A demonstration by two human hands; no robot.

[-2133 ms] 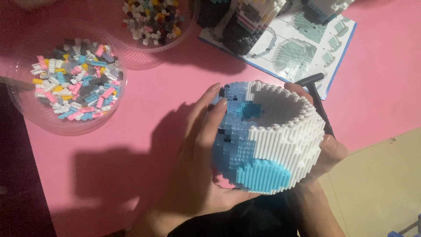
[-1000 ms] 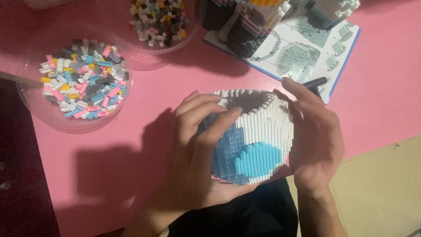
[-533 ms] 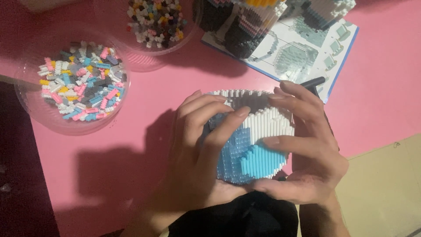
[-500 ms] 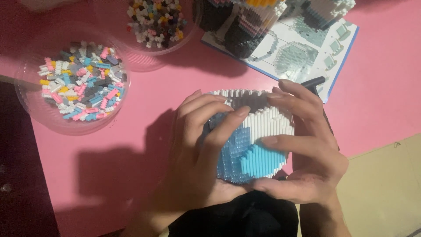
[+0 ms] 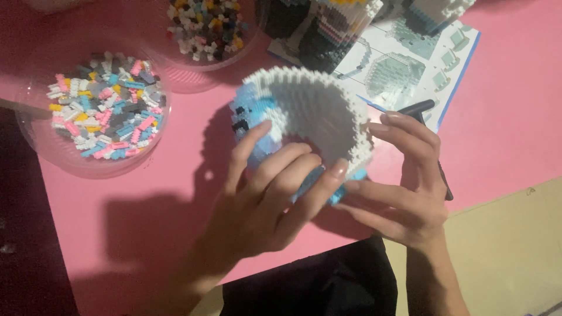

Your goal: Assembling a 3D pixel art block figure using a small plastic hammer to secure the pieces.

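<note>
A hollow bowl-shaped model (image 5: 304, 111) built of tiny white and blue bricks is tilted on the pink table (image 5: 146, 234), its open side facing me. My left hand (image 5: 263, 193) grips its near left wall, fingers spread over the blue outside. My right hand (image 5: 404, 181) holds the near right edge from below, fingertips at the blue bottom part. Both hands hold the model together.
A clear bowl (image 5: 102, 111) of mixed small bricks sits at the left, a second bowl (image 5: 208, 26) at the top. A printed instruction sheet (image 5: 410, 64) lies at the top right under another built model (image 5: 328, 23). A black pen-like tool (image 5: 418, 108) lies behind my right hand.
The model has been turned and tipped, so its hollow white inside now faces up. My left hand slid to the lower left wall and my right hand dropped beneath the right edge.
</note>
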